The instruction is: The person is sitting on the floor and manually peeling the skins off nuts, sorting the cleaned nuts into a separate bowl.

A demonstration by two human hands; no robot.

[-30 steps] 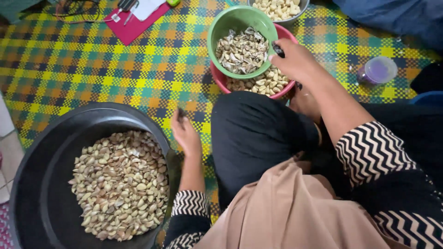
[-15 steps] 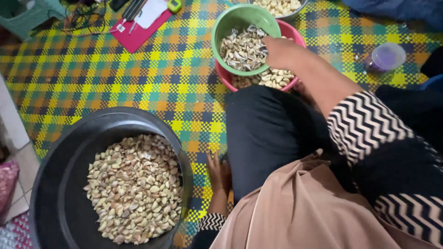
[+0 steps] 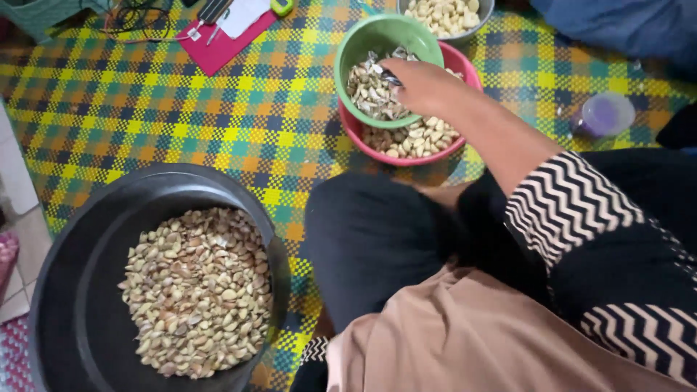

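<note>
My right hand reaches into the green bowl, and its fingers curl down among the peeled skins there; whether they are pinched on anything I cannot tell, since the back of my hand covers them. The green bowl sits tilted in a pink bowl, whose peeled cloves lie just below my fingers. A grey bowl of cloves stands just beyond them. Well away, toward me and to the left, is the black basin of unpeeled garlic cloves. My left hand is out of sight.
</note>
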